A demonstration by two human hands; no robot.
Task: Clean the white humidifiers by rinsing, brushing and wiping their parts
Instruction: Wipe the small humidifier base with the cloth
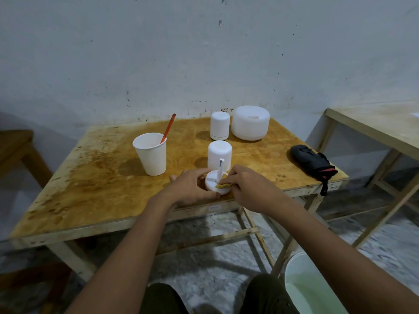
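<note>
Humidifier base [212, 182] gripped by left hand [192, 186], right hand [247, 189] pinching yellow cloth [221, 186] against it

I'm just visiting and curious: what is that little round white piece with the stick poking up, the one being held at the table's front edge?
The white disc looks like smooth plastic, round and flat, with a thin white stem standing upright from its middle. It sits near the table's front edge. The left hand steadies its side; the right hand presses a yellow cloth onto its top.
</note>
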